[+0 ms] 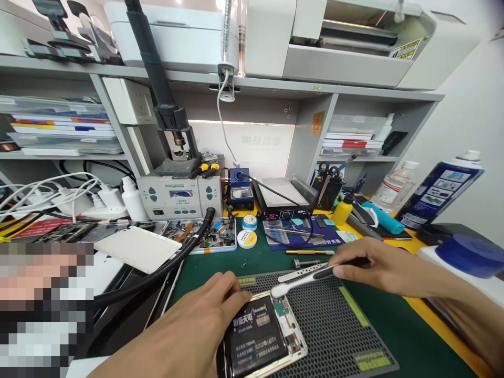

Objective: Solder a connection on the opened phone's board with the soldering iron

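White-headed brush (pixel 303 282) gripped in the right hand (pixel 374 269) points at the opened smartphone (pixel 260 336) held by the left hand (pixel 214 310), with honeycomb-patterned mat (pixel 331 325) between the hands.

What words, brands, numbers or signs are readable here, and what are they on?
"QUICK": on the station.
"能天甲": large, on the battery; the rest of its print is too blurred to quote.
Too small or blurred to read: the station's other print, and whatever is on the mat, spray can, bottle, yellow lid and panel.
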The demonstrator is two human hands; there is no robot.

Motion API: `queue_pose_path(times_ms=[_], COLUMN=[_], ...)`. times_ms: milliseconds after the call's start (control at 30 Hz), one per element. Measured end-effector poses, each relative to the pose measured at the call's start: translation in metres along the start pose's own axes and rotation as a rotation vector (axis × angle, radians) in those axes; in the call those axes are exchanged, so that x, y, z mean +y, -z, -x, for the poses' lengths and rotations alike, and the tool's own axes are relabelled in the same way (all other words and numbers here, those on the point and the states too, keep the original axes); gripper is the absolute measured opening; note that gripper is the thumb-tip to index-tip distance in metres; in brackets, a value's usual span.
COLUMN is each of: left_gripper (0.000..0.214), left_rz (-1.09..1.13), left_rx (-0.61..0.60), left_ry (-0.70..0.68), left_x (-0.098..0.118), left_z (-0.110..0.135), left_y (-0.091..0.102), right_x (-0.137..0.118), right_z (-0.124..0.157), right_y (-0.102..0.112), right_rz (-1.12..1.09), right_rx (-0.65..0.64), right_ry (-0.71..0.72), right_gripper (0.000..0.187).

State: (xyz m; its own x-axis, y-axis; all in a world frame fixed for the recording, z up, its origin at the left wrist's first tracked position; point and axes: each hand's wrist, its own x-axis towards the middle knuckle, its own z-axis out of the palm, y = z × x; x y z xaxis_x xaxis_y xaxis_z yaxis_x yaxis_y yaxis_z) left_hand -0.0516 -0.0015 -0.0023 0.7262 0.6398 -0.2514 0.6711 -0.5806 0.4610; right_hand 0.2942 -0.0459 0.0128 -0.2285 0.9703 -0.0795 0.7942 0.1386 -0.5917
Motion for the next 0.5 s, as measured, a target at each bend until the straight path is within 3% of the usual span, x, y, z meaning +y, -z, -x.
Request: queue_pose_path(times_ms=[200,500], left_gripper=[0.068,0.072], left_rz=[0.021,0.02], left_rx=[-0.028,-0.046], left_ry=[0.013,0.009], left_x=[-0.0006,0.0018], left_z=[0.0009,0.0014], left_y=[0.0009,0.0044], right_x=[-0.0032,-0.0023], right_z=[-0.0006,-0.0028], right_y=[0.0003,-0.0048], right_rz=[-0.009,0.003], right_rx=[-0.096,-0.059], right_ry=[-0.007,0.006], right_gripper=[0.031,0.034])
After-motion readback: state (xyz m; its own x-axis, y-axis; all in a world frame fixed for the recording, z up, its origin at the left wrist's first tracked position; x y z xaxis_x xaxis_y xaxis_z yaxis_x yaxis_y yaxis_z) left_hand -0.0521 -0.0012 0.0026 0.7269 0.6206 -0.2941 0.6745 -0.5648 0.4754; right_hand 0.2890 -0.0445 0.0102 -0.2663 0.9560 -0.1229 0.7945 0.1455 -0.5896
